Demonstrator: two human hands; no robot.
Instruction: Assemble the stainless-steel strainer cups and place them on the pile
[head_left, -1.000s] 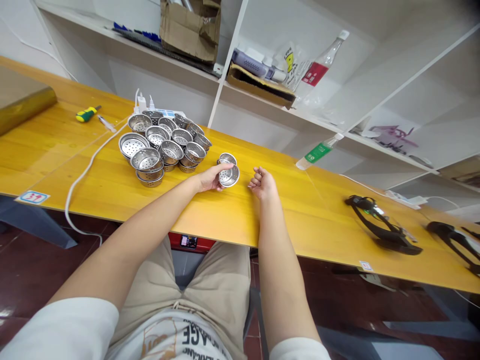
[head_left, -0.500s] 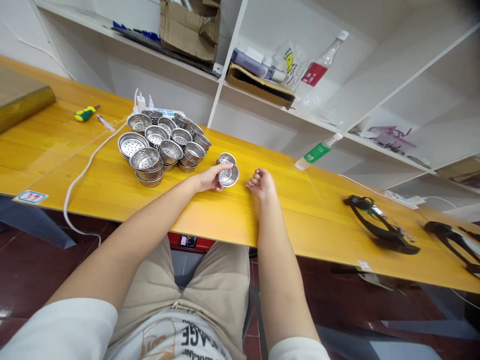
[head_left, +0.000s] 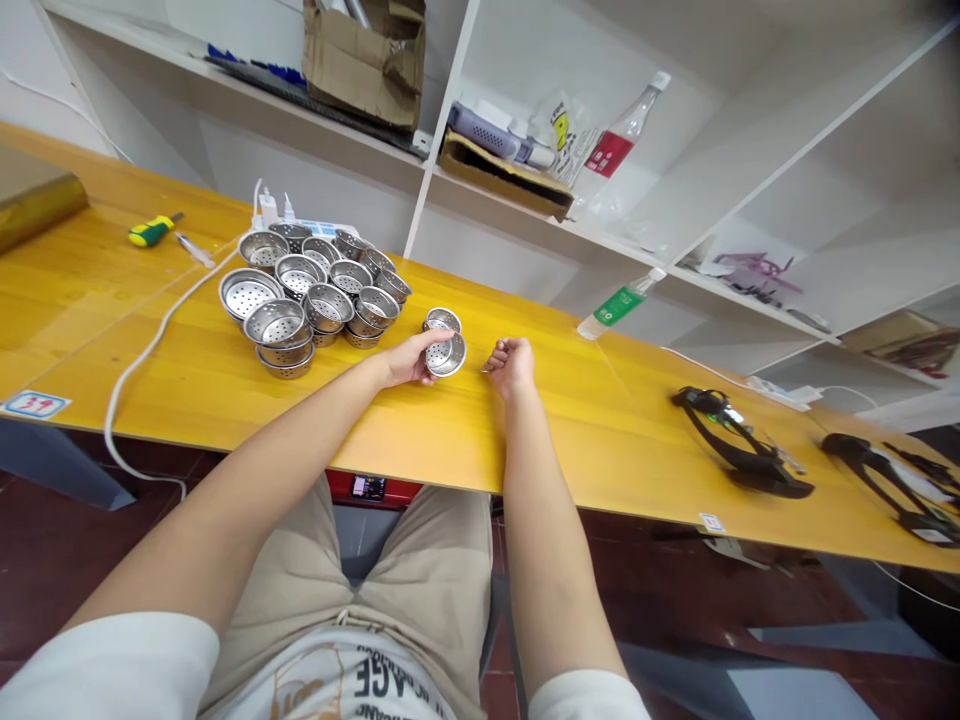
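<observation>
My left hand point(head_left: 407, 361) grips a small perforated metal cup point(head_left: 448, 357) by its rim, thumb on top, with the cup's open side tilted up towards me. Just behind it is a second perforated cup point(head_left: 443, 319), partly covered by the first; whether the two touch I cannot tell. To the right, my right hand point(head_left: 513, 366) is closed with its fingers curled in, a short gap from the held cup. Anything inside that hand is hidden. A cluster of similar perforated cups point(head_left: 328, 307), several of them stacked, stands left of my left hand.
On the left lie a yellow-green screwdriver point(head_left: 153, 231) and a white cable point(head_left: 142, 362) that runs over the table edge. A green-labelled bottle point(head_left: 621, 305) stands at the back. Black headsets point(head_left: 739, 450) rest at the right. White shelving point(head_left: 525, 245) borders the table's rear.
The whole view has shifted slightly, so everything sits a little further left. My hands keep nearly the same pose, the left still holding the cup and the right still closed.
</observation>
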